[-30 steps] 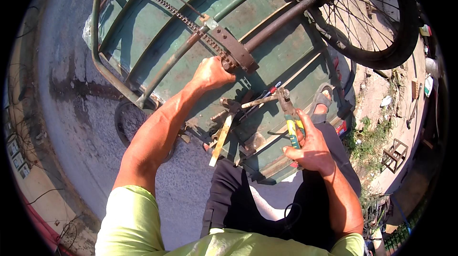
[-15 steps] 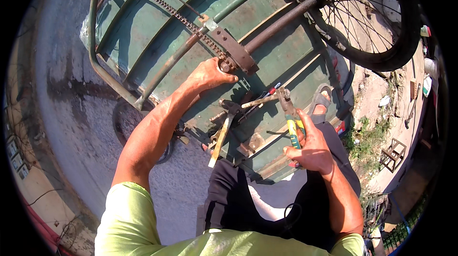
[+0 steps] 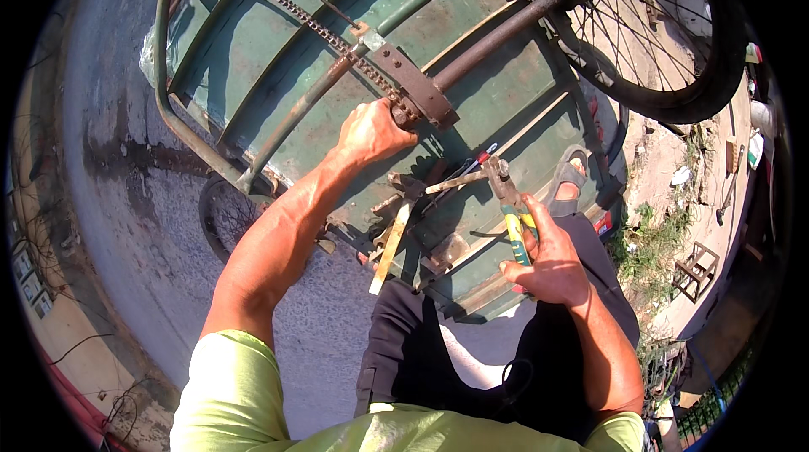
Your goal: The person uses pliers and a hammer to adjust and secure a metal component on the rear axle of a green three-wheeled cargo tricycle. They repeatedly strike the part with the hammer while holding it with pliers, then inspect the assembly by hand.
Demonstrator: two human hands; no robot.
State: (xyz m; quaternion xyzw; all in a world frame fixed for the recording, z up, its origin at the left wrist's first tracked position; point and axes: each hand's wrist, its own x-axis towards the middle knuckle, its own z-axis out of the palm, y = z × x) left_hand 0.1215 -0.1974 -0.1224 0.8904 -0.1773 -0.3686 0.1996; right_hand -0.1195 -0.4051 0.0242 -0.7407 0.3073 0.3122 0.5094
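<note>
Okay, left hand curled up against the rusty sprocket at the end of the chain; fingertips hidden, so can't tell if it's actually clamped on. Right hand wrapped around yellow-and-green-handled pliers, head pointing away from the body, near one end of a thin stick. Sprocket sits at the left thumb, up and left of the pliers, well apart from the right hand. Brown bracket just beside the sprocket, rusty tube running from it up to a spoked wheel. Big green ribbed metal panel underneath carries the loose tools: hammer between the hands, stick beside it. Sandalled foot just past the pliers. Farther out: small wooden frame on the ground, right.
</note>
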